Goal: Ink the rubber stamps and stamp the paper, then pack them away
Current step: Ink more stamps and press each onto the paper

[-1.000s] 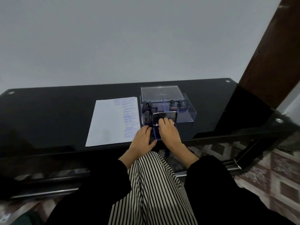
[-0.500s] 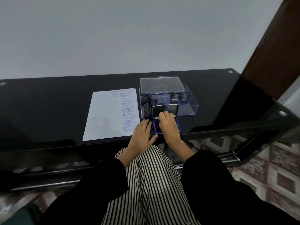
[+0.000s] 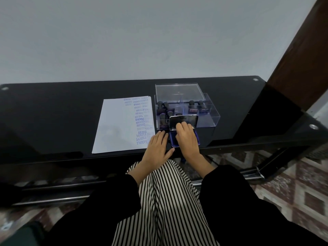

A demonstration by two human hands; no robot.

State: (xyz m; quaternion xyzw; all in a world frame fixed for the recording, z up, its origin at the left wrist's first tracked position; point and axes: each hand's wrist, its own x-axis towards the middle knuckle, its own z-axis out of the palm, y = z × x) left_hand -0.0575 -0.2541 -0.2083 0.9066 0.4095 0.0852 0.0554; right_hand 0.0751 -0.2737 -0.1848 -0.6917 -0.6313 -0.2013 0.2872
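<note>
Currently, the ink pad (image 3: 197, 138) lies at the near edge of the worktop (image 3: 53, 112), just in front of the clear box (image 3: 211, 118), with its hinged lid (image 3: 184, 118) standing upright. The right hand (image 3: 186, 137) covers the pad base, and its fingers (image 3: 183, 124) lie against the inner face of the lid. The thumb is hidden, so it cannot be told whether this grip pinches the lid or merely presses it. The left hand (image 3: 157, 148) lies flat on the worktop just beside the pad's left edge, fingers straight, grip released and holding nothing. The rubber stamps (image 3: 166, 105) stand inside the box compartments. The box cover (image 3: 179, 93) sits at the far side of the box. The paper (image 3: 117, 128) lies left of the box, its right-hand column filled with blue impressions.

Stamping appears complete, so the step in hand is probably closing the ink pad. To do it well:

1. Steady the base with the left hand so it does not slide on the glossy worktop.
2. Fold the lid down from its top edge, clearing the right palm from the pad first.
3. Keep fingertips off the inked surface, which would smudge the paper or box.
4. Press the front edge until the lid seats.
</note>
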